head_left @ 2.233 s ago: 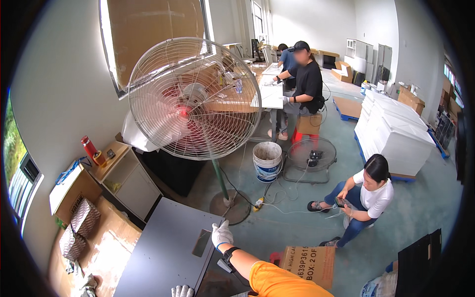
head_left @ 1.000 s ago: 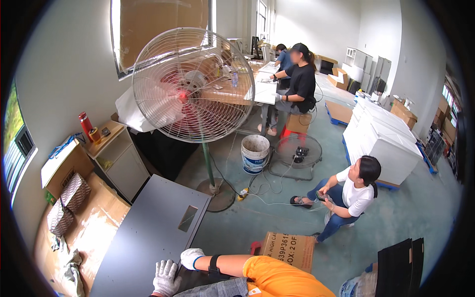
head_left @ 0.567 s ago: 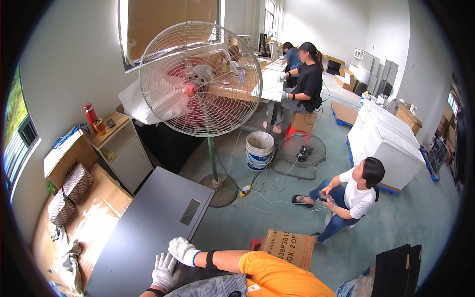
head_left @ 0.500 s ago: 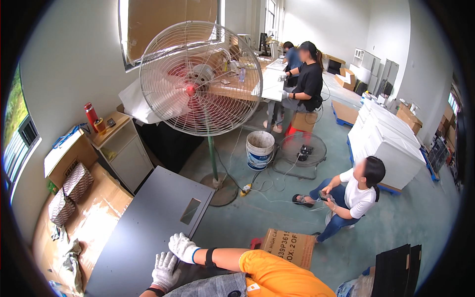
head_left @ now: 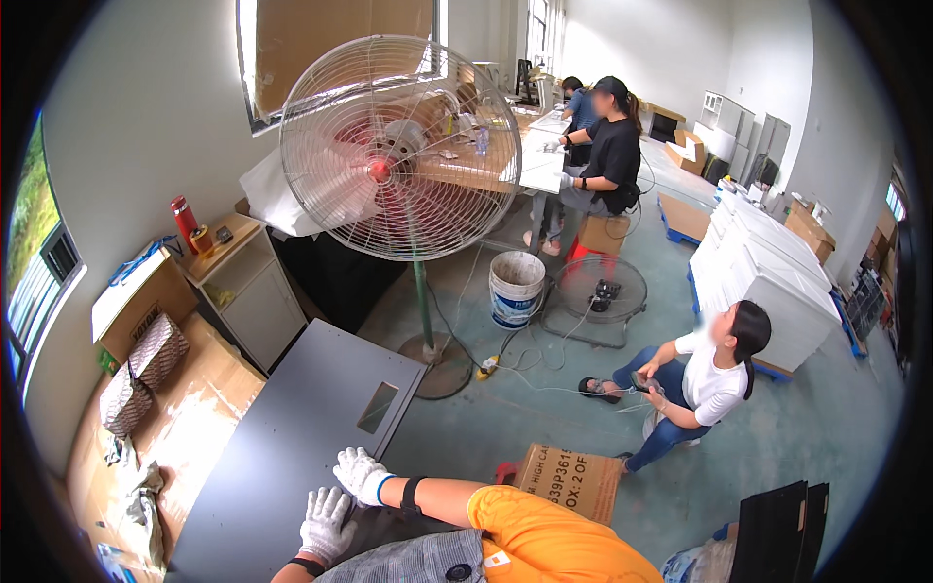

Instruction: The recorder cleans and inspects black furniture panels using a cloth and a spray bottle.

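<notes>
A large dark grey panel [head_left: 292, 418] with a rectangular cutout near its far right corner lies before me. Both my hands wear white knit gloves and rest on the panel close to its near right edge. My left hand [head_left: 327, 526] is laid on the surface with its fingers apart, pointing away from me. Just beyond it, my right hand [head_left: 361, 476] reaches across from the right, fingers stretched over the panel and slightly bent. Neither hand holds a loose object. Parts of the right fingertips and both palms are hidden.
A big pedestal fan [head_left: 400, 151] stands beyond the panel, with a white bucket [head_left: 516, 290] and floor fan [head_left: 601, 301] behind. A seated person [head_left: 714, 379] and a cardboard box [head_left: 569, 483] are to my right. Left is a cardboard-covered surface [head_left: 209, 413]. Cords cross the floor.
The view has shifted slightly, so the surroundings sit a little further right. My hands stay on the panel in nearly the same places.
</notes>
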Tool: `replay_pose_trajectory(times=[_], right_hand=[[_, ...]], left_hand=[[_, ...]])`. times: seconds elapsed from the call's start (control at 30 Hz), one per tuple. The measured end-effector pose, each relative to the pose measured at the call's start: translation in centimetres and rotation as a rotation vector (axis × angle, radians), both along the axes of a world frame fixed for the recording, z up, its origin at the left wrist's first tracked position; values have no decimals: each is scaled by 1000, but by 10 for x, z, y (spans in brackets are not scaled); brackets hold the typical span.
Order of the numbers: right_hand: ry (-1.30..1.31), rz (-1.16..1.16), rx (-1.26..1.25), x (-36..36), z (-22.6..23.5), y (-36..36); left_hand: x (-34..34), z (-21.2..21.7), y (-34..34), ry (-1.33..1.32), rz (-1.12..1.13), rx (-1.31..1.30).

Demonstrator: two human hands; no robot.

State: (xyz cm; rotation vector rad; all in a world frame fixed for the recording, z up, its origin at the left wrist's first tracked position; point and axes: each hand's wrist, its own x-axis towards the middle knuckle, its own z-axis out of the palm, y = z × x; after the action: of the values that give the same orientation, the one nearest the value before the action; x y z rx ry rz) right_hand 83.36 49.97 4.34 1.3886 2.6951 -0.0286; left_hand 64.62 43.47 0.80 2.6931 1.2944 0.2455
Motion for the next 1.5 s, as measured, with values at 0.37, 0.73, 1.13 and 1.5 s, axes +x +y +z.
replay_pose_trajectory(times=[0.37, 0.73, 1.13, 1.5], right_hand=[[26, -13, -47, -5, -11, 3], [18, -8, -69, -4, -5, 3], [-63, -12, -100, -6, 7, 3], [-73, 31, 124, -8, -21, 3]], left_hand=[[-3, -5, 0, -14, -14, -1], [-1, -4, -1, -14, -12, 19], [1, 1, 0, -42, 2, 33], [37, 3, -2, -11, 251, 57]])
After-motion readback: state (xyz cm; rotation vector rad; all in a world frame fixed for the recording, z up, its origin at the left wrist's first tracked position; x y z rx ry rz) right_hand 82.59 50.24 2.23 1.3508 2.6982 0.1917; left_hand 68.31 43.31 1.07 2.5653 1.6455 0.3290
